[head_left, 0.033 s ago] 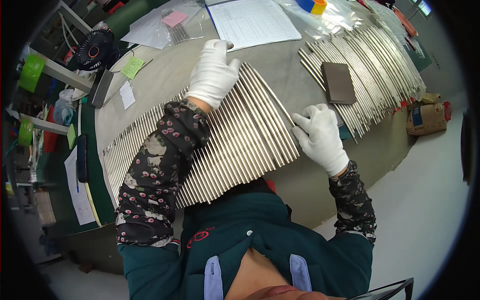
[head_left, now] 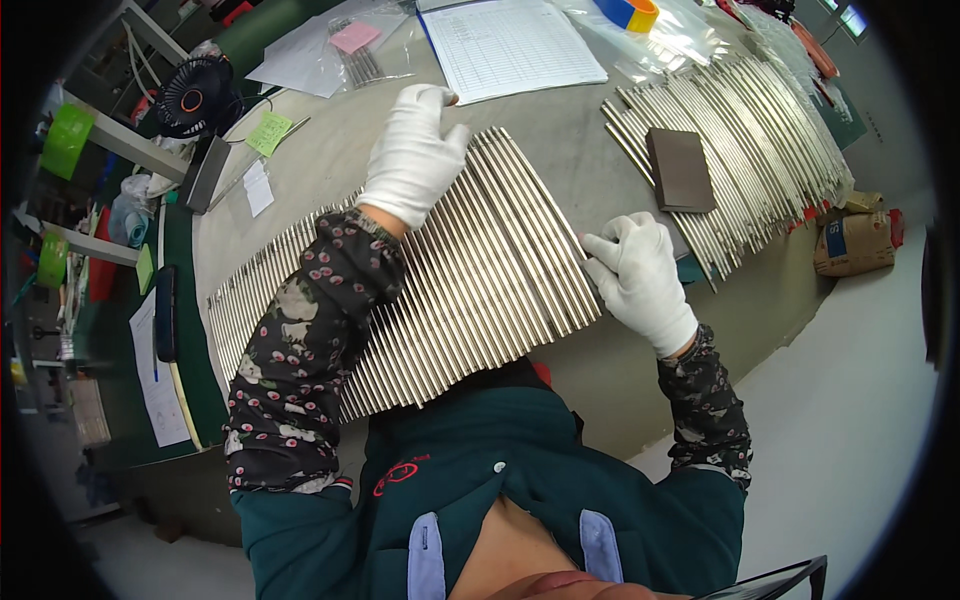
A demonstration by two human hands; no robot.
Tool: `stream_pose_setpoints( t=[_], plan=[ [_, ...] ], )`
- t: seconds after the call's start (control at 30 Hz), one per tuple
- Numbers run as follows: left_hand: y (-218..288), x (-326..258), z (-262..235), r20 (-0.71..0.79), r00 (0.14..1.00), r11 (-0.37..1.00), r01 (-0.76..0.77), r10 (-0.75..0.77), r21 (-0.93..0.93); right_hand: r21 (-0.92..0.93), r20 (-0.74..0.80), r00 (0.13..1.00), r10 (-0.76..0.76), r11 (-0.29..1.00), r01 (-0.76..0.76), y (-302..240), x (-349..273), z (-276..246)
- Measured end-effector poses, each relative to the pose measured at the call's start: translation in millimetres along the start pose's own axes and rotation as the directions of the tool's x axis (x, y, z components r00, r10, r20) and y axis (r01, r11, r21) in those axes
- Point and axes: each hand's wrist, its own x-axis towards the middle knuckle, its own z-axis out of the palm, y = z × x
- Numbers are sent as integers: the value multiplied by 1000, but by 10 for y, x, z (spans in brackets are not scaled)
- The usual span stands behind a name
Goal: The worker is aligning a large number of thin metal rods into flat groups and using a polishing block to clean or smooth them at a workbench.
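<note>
A wide row of thin silvery metal rods [head_left: 470, 290] lies side by side on the grey table, fanning slightly. Over the far ends of the row is my left hand [head_left: 415, 150], in a white glove with a bare fingertip showing. Its thumb and index finger are apart, with nothing seen between them. Beside the row's right edge, my gloved right hand [head_left: 640, 275] has its index finger and thumb apart and the other fingers curled. These fingertips are close to the outermost rod [head_left: 548, 215]; whether they touch it is unclear.
At the right, a second batch of rods [head_left: 770, 150] carries a dark brown block [head_left: 682, 170]. A ruled sheet on a clipboard [head_left: 510, 45], a bag of rods [head_left: 360, 55] and a tape roll [head_left: 628, 12] lie at the back. A small fan [head_left: 195, 97] stands far left.
The outermost rod, slanted with its near end at my right fingers before, now lies along the row. My left hand has moved slightly left; my right fingers have come off the rod's end.
</note>
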Motion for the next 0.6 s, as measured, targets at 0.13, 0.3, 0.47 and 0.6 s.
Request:
stream_pose_setpoints(
  t=[0.13, 0.3, 0.47, 0.6],
  plan=[
    [-244, -506, -524, 1, 1000, 999, 21, -21, -31, 51, 47, 993, -105, 993, 103, -92, 14, -17],
    [-253, -1250, -1113, 171, 985, 978, -41, 6, 204, 91, 141, 982, -123, 990, 111, -141, 78, 9],
    [-464, -1902, -1561, 133, 987, 913, 27, -88, 408, 102, 291, 929, -230, 973, 209, -308, 130, 59],
    [-774, -2570, -1907, -34, 985, 897, 166, -166, 410, 158, 246, 927, -284, 955, 251, -281, 148, -15]
  ],
)
